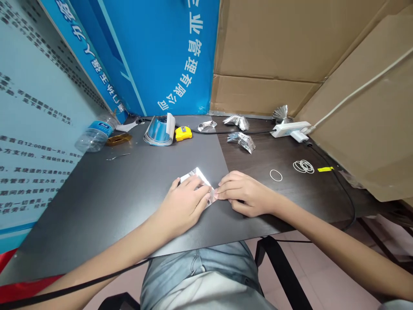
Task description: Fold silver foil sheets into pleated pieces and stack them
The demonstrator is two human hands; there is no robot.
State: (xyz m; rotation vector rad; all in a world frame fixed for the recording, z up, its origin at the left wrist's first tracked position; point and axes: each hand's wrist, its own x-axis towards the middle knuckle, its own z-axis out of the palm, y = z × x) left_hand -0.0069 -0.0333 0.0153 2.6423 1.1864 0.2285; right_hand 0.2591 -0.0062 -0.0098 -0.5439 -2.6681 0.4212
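Note:
A small shiny silver foil sheet (199,173) lies on the grey mat at the table's middle, largely covered by my fingers. My left hand (185,201) rests over it from the left, its fingers spread across the foil and pressing it down. At the sheet's right corner, the thumb and fingertips of my right hand (247,193) are closed in a pinch on the edge. The fingertips of both hands nearly meet there.
Folded silver foil pieces (241,141) lie at the back. Behind my hands are a roll of blue printed strip (159,131), a yellow tape measure (183,133) and a plastic bottle (97,133). Rubber bands (303,166) and a power strip (290,128) are at right.

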